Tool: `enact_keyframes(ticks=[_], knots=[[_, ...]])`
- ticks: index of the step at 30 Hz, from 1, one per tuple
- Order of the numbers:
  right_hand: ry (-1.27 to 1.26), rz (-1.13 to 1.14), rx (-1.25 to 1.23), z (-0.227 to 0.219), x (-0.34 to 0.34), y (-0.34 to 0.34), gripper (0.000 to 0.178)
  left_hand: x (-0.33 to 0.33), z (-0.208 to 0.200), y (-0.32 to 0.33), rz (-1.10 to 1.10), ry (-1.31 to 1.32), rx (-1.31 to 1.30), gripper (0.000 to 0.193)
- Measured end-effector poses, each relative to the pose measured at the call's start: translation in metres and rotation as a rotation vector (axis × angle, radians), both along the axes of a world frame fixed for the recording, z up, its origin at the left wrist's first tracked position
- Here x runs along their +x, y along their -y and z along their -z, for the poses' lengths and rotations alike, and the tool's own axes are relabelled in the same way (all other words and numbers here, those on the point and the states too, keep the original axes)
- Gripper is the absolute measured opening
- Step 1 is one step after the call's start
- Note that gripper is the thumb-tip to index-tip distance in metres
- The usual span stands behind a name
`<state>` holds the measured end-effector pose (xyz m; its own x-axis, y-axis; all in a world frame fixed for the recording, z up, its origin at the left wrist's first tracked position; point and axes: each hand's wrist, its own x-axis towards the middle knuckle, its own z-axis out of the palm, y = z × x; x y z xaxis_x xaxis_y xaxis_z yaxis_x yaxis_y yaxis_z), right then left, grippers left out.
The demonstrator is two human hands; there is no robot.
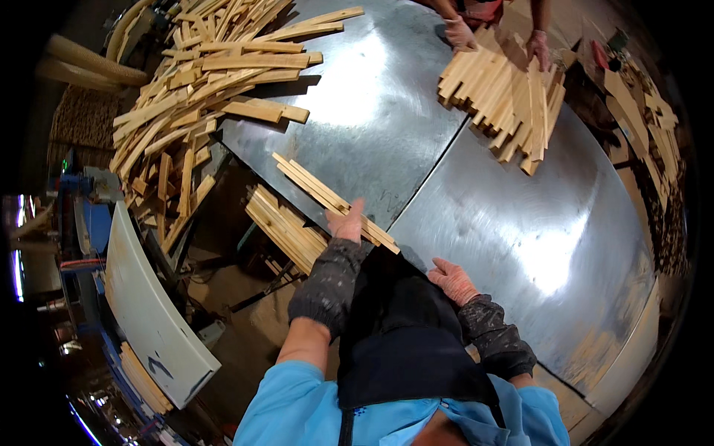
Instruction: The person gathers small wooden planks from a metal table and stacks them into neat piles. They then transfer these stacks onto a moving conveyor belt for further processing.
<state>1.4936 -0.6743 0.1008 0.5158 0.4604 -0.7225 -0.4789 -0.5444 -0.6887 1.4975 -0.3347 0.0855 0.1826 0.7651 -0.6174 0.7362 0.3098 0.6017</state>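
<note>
The left grip (345, 223) lies across the strips (315, 186) at the worktop's (573, 197) near edge; I cannot tell whether it clamps them. The right grip (455, 282), fingers slightly apart, is over the edge. Beyond, a co-worker's hands (460, 35) touch a stack (487, 82).

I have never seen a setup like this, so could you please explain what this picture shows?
There is no robot here: a person works bare-handed, and a wide fisheye camera on their head looks down, which bends straight edges. The left hand is at a few narrow wooden strips along the near edge of a metal table; how firm its grip is, I cannot tell. The right hand shows nothing held. Across the table, another person's hands are at more strips. A loose wood heap lies at left.
</note>
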Motion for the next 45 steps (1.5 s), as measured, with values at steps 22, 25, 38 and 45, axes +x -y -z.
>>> enact_keyframes(ticks=[22,25,38,45], knots=[[0.559,-0.316,-0.044,-0.137,-0.136,-0.181,0.106,-0.200,-0.092,0.009,0.129,1.157,-0.656,0.059],[0.335,-0.077,0.150,-0.157,-0.178,-0.176,0.095,-0.229,-0.109,-0.003,0.211,0.963,-0.748,0.057],[0.462,1.505,0.142,-0.115,-0.395,-0.046,0.040,-0.303,-0.104,0.063,0.830,0.622,-0.926,0.063],[0.437,1.165,-0.854,-0.109,-0.580,0.077,0.039,-0.317,-0.102,0.123,1.120,0.547,-1.012,0.072]])
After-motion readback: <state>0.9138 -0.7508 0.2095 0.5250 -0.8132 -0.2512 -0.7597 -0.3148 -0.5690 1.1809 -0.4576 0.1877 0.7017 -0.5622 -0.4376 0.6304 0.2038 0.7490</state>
